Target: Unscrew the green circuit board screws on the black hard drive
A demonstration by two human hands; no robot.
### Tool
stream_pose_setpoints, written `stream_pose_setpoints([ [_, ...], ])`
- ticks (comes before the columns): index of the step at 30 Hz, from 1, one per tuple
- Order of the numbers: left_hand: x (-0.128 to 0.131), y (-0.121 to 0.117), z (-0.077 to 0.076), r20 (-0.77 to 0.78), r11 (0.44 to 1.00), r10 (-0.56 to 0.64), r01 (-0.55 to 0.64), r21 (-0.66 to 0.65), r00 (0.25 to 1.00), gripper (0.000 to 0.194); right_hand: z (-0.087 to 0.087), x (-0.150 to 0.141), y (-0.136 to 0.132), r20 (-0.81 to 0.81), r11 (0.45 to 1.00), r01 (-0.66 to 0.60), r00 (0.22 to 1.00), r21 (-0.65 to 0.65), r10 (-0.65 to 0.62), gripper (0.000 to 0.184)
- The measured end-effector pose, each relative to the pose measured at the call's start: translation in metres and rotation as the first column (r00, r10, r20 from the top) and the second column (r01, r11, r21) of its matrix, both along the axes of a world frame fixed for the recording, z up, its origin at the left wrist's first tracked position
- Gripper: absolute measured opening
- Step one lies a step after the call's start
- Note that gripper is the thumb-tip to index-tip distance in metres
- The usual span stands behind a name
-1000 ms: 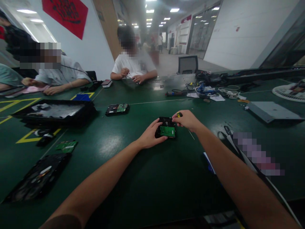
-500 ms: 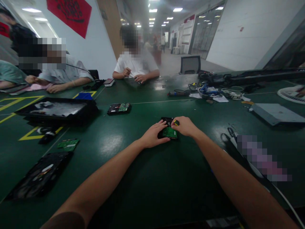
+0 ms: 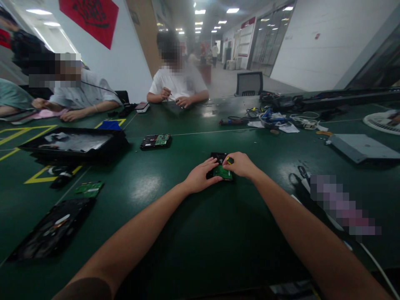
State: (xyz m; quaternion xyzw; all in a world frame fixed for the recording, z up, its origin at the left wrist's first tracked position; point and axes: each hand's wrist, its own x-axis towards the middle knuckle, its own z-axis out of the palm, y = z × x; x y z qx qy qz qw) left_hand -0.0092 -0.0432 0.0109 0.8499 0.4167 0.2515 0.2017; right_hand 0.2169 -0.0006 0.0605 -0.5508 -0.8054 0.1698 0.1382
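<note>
A green table spread beneath everything, with a black tray at far left and a flat grey metal box at far right. The left hand had its thumb and fingers spread wide against the left side of the hard drive, which lay on the table between both hands. The right hand's fingers pinched a small yellow-and-black tool above the drive's green circuit board.
</note>
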Motion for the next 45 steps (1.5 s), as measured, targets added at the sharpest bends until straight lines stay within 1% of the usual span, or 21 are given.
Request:
stream_pose_setpoints([
  [3, 0.0016, -0.0016, 0.0002, -0.017, 1.000, 0.007, -0.006, 0.013, 1.000, 0.074, -0.0015, -0.0014, 0.0006, -0.002, 1.000, -0.009, 1.000, 0.003, 0.009, 0.004],
  [5, 0.0018, -0.0023, 0.0006, -0.021, 1.000, 0.007, -0.007, 0.020, 1.000, 0.073, -0.0022, -0.0017, 0.0013, -0.010, 1.000, 0.006, 1.000, -0.007, -0.006, 0.004],
  [11, 0.0006, -0.0019, 0.0002, 0.000, 1.000, 0.004, -0.004, 0.020, 1.000, 0.077, -0.0026, 0.0005, 0.0039, -0.017, 1.000, 0.023, 1.000, -0.015, -0.023, 0.005],
  [17, 0.0006, -0.0018, 0.0013, 0.020, 1.000, 0.008, -0.008, 0.014, 1.000, 0.077, -0.0017, 0.0011, 0.0037, -0.045, 0.997, 0.033, 0.998, -0.069, -0.037, 0.006],
  [32, 0.0003, -0.0008, 0.0018, 0.000, 1.000, 0.005, -0.005, -0.003, 1.000, 0.075, -0.0055, 0.0002, 0.0030, -0.134, 0.989, 0.052, 0.988, -0.137, -0.071, 0.010],
  [38, 0.0005, -0.0016, 0.0028, -0.004, 1.000, 0.011, -0.011, -0.012, 1.000, 0.074, -0.0073, 0.0018, 0.0051, -0.148, 0.990, 0.080, 0.984, -0.113, -0.096, 0.013],
  [45, 0.0008, 0.0003, -0.0011, -0.001, 1.000, 0.023, -0.023, 0.005, 1.000, 0.076, -0.0091, 0.0039, 0.0073, -0.150, 0.993, 0.068, 0.985, -0.095, -0.082, 0.014],
])
